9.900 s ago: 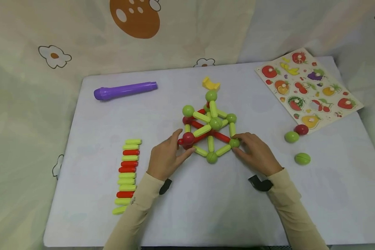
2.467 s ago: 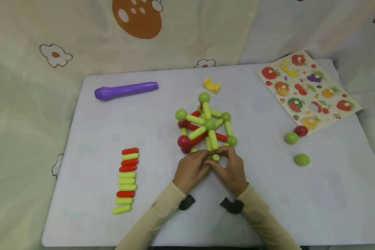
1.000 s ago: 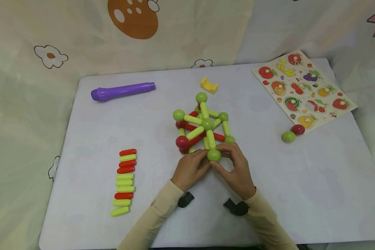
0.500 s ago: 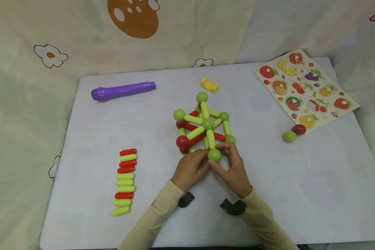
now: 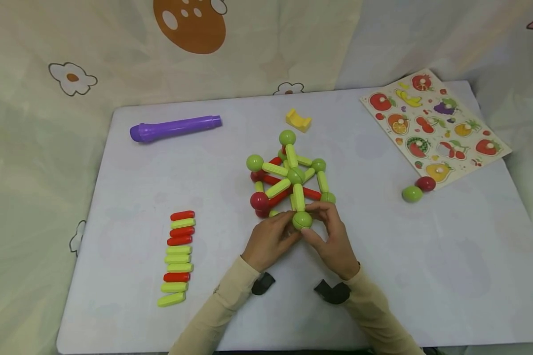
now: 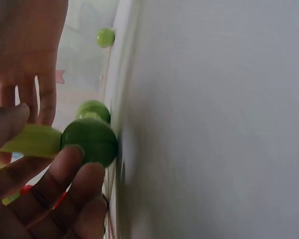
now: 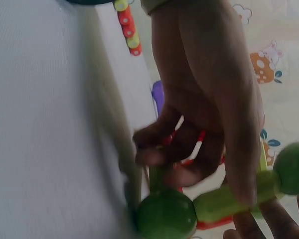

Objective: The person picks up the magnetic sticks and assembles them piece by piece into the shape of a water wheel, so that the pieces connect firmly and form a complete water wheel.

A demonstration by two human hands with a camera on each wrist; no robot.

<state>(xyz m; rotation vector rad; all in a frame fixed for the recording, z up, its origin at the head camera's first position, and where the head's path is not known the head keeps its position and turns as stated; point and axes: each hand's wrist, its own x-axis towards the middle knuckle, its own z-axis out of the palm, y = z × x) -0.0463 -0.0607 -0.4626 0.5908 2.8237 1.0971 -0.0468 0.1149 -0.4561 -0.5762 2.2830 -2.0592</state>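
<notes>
A framework of yellow-green and red building sticks [image 5: 279, 188] joined by green and red balls stands mid-table in the head view. My left hand [image 5: 266, 244] pinches an upright yellow-green stick [image 7: 217, 204] at its near side, thumb along it. That stick joins a lower green ball [image 6: 92, 144], touched by the left fingertips, to an upper green ball [image 5: 302, 220]. My right hand [image 5: 335, 241] holds this upper ball between thumb and fingers. Another stick [image 5: 299, 197] runs from the upper ball to the central green ball [image 5: 295, 175]. In the head view, the upper ball hides the upright stick.
A row of loose red and yellow-green sticks [image 5: 178, 250] lies left. Behind are a purple microphone-shaped toy [image 5: 175, 129] and a yellow curved block [image 5: 298, 121]. At right, a loose green ball [image 5: 412, 194] and red ball [image 5: 426, 184] sit by a fruit puzzle board [image 5: 439, 123].
Two yellow-green sticks have left the row, and one loose green ball has gone from the right. A green ball now tops the near upright stick; over the last half second it shifted slightly left.
</notes>
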